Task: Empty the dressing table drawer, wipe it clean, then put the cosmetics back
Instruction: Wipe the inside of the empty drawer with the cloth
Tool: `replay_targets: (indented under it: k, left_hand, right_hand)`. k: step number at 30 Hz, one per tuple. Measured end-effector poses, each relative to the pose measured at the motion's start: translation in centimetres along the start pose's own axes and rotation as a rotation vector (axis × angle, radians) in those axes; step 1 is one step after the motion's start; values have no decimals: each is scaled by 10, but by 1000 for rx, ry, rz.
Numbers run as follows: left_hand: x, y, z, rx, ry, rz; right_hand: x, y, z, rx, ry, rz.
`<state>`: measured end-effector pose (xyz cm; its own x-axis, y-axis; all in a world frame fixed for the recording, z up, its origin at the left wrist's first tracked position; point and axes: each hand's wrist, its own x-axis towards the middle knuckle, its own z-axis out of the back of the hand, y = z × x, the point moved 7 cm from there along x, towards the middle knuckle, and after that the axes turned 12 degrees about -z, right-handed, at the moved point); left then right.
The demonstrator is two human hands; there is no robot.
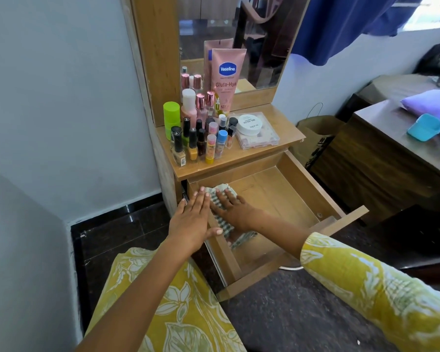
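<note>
**Two hands at the left wall of the open drawer**

Both of your hands are flat with the fingers straight. Your right hand [233, 205] reaches inside the drawer [313, 184] and presses a striped cloth [220, 212] against the inner face of the drawer's left wall; the cloth lies under your palm and fingers, with its upper edge showing past your fingertips and its lower end trailing out below your wrist toward the drawer's front. Your left hand [192, 219] rests on the outside of that same wall, fingers stretched along its top edge and the thumb touching the rim near the cloth's lower end, so the wall and the cloth sit between your two hands.

The drawer is pulled well out from under the dressing table top [285, 128], and its wooden floor shows bare to the right of the cloth.

The cosmetics stand up on the table top, well apart from your hands: a cluster of nail polish bottles [188, 143] and small tubes at the left, a green container [171, 115] behind them, a pink Vaseline tube [228, 72] leaning at the mirror [264, 47], and a white round jar [249, 124] sitting on a clear flat case [261, 138] at the right.
</note>
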<state>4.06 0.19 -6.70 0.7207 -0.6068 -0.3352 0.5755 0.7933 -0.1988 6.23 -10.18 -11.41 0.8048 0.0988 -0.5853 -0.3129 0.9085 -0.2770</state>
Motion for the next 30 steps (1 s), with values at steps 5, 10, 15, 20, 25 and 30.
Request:
replay_targets:
  k: [5, 10, 15, 20, 25, 30]
  left_hand:
    - [-1, -2, 4, 23, 11, -7]
    - [2, -15, 3, 44, 39, -41]
    - [2, -16, -3, 10, 29, -48]
    - [2, -14, -5, -5, 35, -43]
    - [3, -15, -6, 3, 32, -40]
    - [4, -13, -8, 1, 32, -43]
  right_hand:
    - [-22, -23, -34, 33, 38, 20]
    - [-38, -114, -47, 57, 54, -215]
    - [-43, -124, -40, 419, 163, -366]
    - [-24, -81, -63, 808, 245, -674]
    - [-6, -47, -53, 861, 210, -615]
    - [5, -97, -34, 907, 85, -599]
